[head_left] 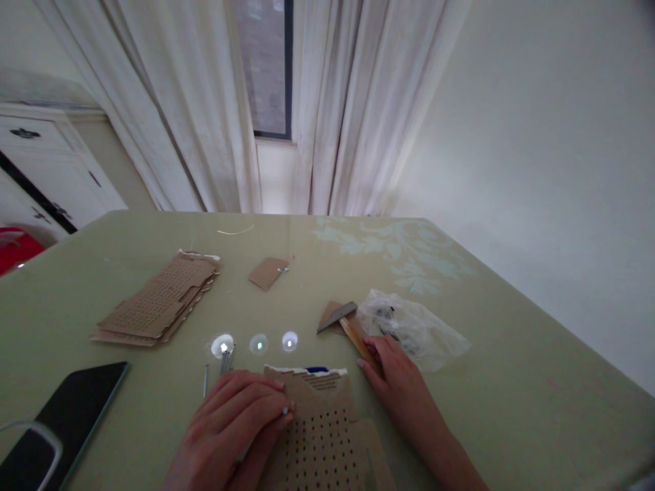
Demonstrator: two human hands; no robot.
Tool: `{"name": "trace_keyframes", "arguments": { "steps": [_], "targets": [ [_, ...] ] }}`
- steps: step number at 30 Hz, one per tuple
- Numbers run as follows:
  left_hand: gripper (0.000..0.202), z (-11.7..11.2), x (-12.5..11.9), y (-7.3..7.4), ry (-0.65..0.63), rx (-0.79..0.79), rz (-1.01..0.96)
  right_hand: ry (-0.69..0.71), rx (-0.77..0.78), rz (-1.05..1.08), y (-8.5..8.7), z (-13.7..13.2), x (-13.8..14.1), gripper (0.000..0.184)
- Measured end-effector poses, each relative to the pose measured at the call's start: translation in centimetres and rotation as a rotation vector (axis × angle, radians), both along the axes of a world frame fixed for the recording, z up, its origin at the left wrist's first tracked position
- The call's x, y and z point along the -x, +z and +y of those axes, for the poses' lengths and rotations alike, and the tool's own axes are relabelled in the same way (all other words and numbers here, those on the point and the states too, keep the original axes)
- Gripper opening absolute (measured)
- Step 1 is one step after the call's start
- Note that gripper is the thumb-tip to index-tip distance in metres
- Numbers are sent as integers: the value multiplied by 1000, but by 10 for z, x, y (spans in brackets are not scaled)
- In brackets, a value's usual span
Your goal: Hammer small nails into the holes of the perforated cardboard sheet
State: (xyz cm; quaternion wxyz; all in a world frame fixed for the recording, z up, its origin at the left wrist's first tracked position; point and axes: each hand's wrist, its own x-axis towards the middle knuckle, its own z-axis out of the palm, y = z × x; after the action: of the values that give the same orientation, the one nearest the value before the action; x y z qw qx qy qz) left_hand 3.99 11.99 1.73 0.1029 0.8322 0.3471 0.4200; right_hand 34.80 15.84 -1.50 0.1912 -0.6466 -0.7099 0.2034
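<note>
My left hand point(233, 423) is closed, pinching a nail point(285, 410) whose small round head shows at the fingertips. It rests on the left part of a piece of brown cardboard point(327, 436) with rows of small holes and a torn white top edge. To the right, my right hand point(394, 368) is wrapped round the wooden handle of a hammer point(353, 334). The hammer's metal head lies over a small brown card point(330, 315). Just beyond my left hand are several loose nails point(225, 360). Something blue point(317, 369) peeks out behind the cardboard's top edge.
A clear plastic bag point(414, 331) with dark contents lies beside the hammer. At the left are a stack of holed cardboard point(158, 296) and a dark tablet-like device point(71, 416) with a white cable point(54, 443). Another small brown card point(269, 273) lies farther back on the table point(491, 354).
</note>
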Motion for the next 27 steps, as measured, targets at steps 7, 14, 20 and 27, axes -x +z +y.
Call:
{"name": "trace_keyframes", "arguments": {
  "steps": [7,14,20,27],
  "targets": [
    [23,-1,1,-4,1,25,-6,-10,-1,-5,2,-1,1,29],
    [26,-3,0,-4,-10,36,-12,-16,5,-7,3,-1,1,27],
    [24,-3,0,-5,5,44,-14,9,-18,-73,0,0,1,24],
    [21,-3,-6,-7,38,73,-55,28,-26,-210,6,1,4,19]
  ]
}}
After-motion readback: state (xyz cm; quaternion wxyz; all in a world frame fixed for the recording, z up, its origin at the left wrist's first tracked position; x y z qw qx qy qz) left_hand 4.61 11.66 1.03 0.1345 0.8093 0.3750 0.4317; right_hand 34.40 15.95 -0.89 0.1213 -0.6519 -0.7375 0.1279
